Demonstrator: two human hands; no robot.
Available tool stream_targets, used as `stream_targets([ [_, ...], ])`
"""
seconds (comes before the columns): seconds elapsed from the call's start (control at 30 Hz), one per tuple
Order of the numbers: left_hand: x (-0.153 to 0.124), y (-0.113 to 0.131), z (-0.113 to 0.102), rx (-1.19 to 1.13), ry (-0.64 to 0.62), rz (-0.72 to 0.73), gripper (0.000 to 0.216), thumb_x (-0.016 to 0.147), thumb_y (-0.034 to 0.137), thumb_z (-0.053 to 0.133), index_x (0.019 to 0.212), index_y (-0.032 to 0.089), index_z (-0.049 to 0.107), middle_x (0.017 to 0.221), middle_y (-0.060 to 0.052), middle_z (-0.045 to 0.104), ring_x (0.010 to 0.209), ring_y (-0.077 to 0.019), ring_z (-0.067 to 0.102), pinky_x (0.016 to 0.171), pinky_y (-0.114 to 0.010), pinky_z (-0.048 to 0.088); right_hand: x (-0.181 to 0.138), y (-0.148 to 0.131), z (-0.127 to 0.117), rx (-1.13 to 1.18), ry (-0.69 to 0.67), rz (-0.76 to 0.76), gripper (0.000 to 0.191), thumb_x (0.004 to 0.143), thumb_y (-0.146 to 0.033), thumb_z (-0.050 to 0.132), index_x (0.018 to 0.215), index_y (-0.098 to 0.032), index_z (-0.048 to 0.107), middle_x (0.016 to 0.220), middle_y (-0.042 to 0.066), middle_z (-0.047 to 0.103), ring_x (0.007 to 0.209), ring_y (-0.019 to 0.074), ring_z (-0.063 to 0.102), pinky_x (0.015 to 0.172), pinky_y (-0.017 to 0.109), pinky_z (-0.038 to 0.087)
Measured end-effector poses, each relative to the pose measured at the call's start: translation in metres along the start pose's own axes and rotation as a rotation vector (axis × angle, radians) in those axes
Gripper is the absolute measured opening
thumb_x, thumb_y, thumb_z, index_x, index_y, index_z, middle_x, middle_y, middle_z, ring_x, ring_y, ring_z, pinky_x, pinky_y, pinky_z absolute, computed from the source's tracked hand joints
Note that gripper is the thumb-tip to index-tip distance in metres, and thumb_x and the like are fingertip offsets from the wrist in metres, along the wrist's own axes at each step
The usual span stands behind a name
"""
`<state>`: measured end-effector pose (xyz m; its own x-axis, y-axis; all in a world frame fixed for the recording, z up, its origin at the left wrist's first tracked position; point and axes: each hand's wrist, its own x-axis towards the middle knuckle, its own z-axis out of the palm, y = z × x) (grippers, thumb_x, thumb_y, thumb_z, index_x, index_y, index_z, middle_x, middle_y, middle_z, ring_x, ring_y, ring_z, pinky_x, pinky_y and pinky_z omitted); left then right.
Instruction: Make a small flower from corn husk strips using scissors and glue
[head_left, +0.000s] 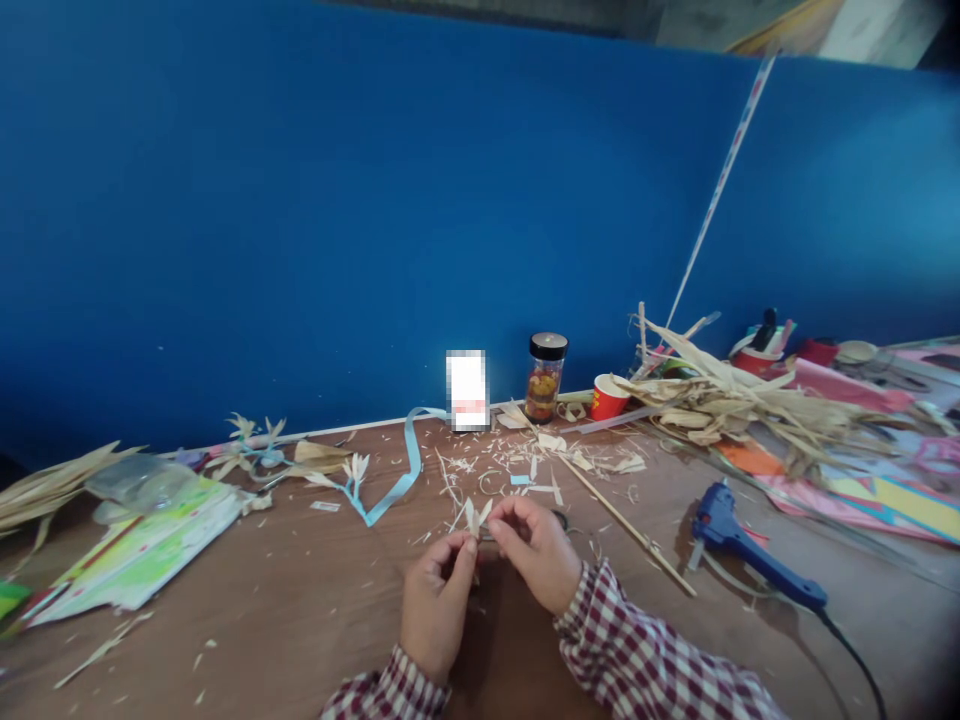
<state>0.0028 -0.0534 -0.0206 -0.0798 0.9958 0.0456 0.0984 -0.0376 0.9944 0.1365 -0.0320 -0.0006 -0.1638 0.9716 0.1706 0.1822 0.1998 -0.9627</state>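
Low in the middle of the view, a small pale flower of dried corn husk stands between my two hands above the table. My left hand is closed, thumb and forefinger pinching the flower's base from below. My right hand is also closed, its thumb and fingertips pinched at the flower's right petal. Behind my right hand a small dark thing shows in part, too hidden to name. Husk scraps lie scattered just beyond my fingers. Another husk flower lies to the left by a light blue ribbon.
A blue glue gun lies at right, near a thin stick. Behind stand a lidded jar, a red paper cup and a blurred-out white item. Dried husks pile up right. A painted sheet lies left.
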Motion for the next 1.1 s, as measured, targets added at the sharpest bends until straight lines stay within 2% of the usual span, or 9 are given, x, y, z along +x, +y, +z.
stream_targets([
  [0.13,0.002,-0.001,0.001,-0.141,-0.002,-0.037,0.021,0.072,0.034,0.057,0.074,0.014,0.064,0.057,0.001,0.055,0.054,-0.0094,0.047,0.052,-0.019,0.038,-0.003,-0.008,0.001,-0.095,0.095,-0.093,0.011,0.082,-0.026,0.045,0.078,-0.017,0.050,0.064,-0.002,0.050,0.055,0.0089,0.044,0.051,0.020,0.036],
  [0.3,0.001,0.006,0.002,-0.608,-0.116,-0.271,0.016,0.070,0.029,0.062,0.078,0.015,0.062,0.068,-0.001,0.057,0.061,-0.0089,0.051,0.060,-0.021,0.043,-0.010,-0.012,0.005,-0.169,0.092,-0.160,0.008,0.082,-0.023,0.044,0.082,-0.018,0.050,0.070,0.000,0.054,0.060,0.0107,0.050,0.056,0.021,0.040],
  [0.4,-0.001,0.008,0.002,-0.729,-0.189,-0.332,0.011,0.070,0.025,0.062,0.077,0.016,0.060,0.070,0.000,0.057,0.063,-0.0084,0.052,0.064,-0.023,0.044,-0.012,-0.013,0.005,-0.235,0.145,-0.232,0.008,0.081,-0.020,0.044,0.083,-0.017,0.051,0.074,0.002,0.054,0.063,0.0116,0.051,0.058,0.022,0.041],
  [0.5,0.000,0.006,0.002,-0.636,-0.195,-0.250,0.010,0.073,0.027,0.059,0.074,0.017,0.059,0.067,0.001,0.056,0.062,-0.0083,0.051,0.062,-0.022,0.043,-0.013,-0.014,0.003,-0.273,0.214,-0.333,0.008,0.080,-0.018,0.044,0.082,-0.017,0.052,0.075,0.003,0.053,0.065,0.0125,0.050,0.060,0.024,0.042],
  [0.6,0.002,0.002,0.000,-0.362,-0.141,-0.061,0.014,0.074,0.029,0.057,0.073,0.015,0.060,0.062,0.001,0.054,0.057,-0.0085,0.048,0.056,-0.019,0.040,-0.014,-0.015,0.001,-0.300,0.255,-0.440,0.010,0.078,-0.016,0.047,0.085,-0.018,0.054,0.081,0.005,0.054,0.076,0.0148,0.051,0.067,0.026,0.043],
  [0.7,0.002,0.001,-0.002,-0.120,-0.070,0.071,0.015,0.073,0.029,0.056,0.079,0.016,0.062,0.067,0.000,0.059,0.062,-0.0116,0.052,0.058,-0.021,0.042,-0.014,-0.015,0.000,-0.348,0.254,-0.496,0.020,0.076,-0.017,0.052,0.096,-0.019,0.056,0.091,0.006,0.053,0.085,0.0171,0.051,0.074,0.029,0.043],
  [0.8,0.001,0.004,-0.004,0.030,-0.007,0.130,0.015,0.074,0.029,0.055,0.081,0.018,0.062,0.075,-0.002,0.063,0.069,-0.0148,0.056,0.063,-0.023,0.044,-0.014,-0.014,0.001,-0.377,0.227,-0.473,0.026,0.075,-0.020,0.055,0.102,-0.020,0.056,0.090,0.006,0.053,0.083,0.0171,0.051,0.072,0.030,0.043],
  [0.93,0.000,0.008,-0.004,0.141,0.048,0.201,0.016,0.073,0.029,0.054,0.080,0.018,0.063,0.076,-0.003,0.065,0.071,-0.0166,0.059,0.065,-0.025,0.045,-0.013,-0.011,0.003,-0.377,0.182,-0.461,0.012,0.078,-0.018,0.052,0.087,-0.019,0.060,0.081,0.005,0.054,0.076,0.0153,0.052,0.066,0.027,0.043],
  [1.1,-0.001,0.008,-0.005,0.187,0.080,0.215,0.019,0.075,0.031,0.052,0.080,0.017,0.063,0.075,-0.004,0.065,0.067,-0.0167,0.059,0.062,-0.025,0.046,-0.015,-0.008,0.004,-0.422,0.168,-0.502,0.010,0.078,-0.016,0.052,0.080,-0.018,0.061,0.075,0.004,0.053,0.070,0.0146,0.050,0.062,0.027,0.041],
])
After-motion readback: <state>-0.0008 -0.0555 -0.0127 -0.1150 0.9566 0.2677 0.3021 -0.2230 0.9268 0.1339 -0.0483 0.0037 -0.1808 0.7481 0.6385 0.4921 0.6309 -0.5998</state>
